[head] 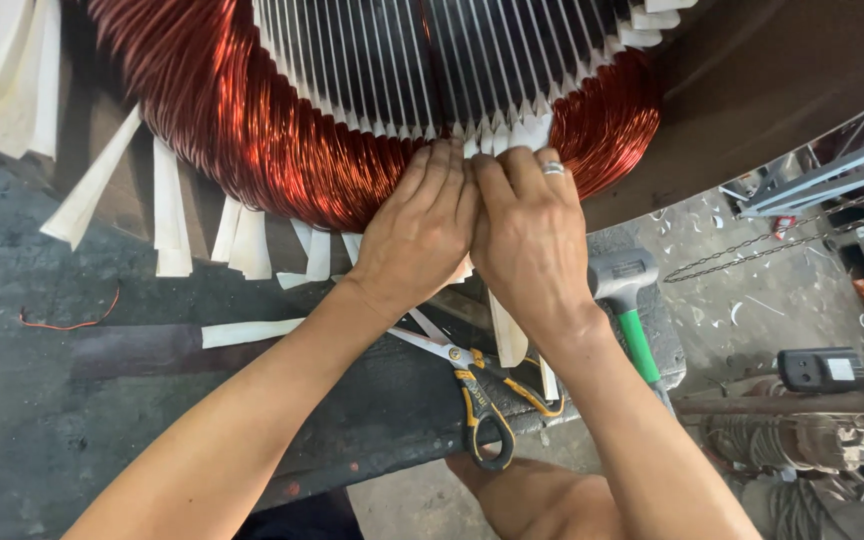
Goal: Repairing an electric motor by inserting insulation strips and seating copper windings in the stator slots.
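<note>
A large motor stator fills the top of the view, with a thick ring of copper windings (252, 130) around grey slotted steel (382, 60). White insulation paper strips (507, 130) stick out of the slots along the winding's inner edge. My left hand (422, 235) and my right hand (527, 235) lie side by side on the winding, fingertips pressing at the paper strips by the slots. A ring sits on a finger of my right hand. Whether the fingers pinch a strip is hidden.
Yellow-and-black scissors (477, 385) lie on the dark bench (42, 420) under my wrists. A mallet with a grey head and green handle (627, 300) lies to the right. Loose paper strips (167, 205) hang at the left. A chain (752, 245) and clutter lie on the floor at right.
</note>
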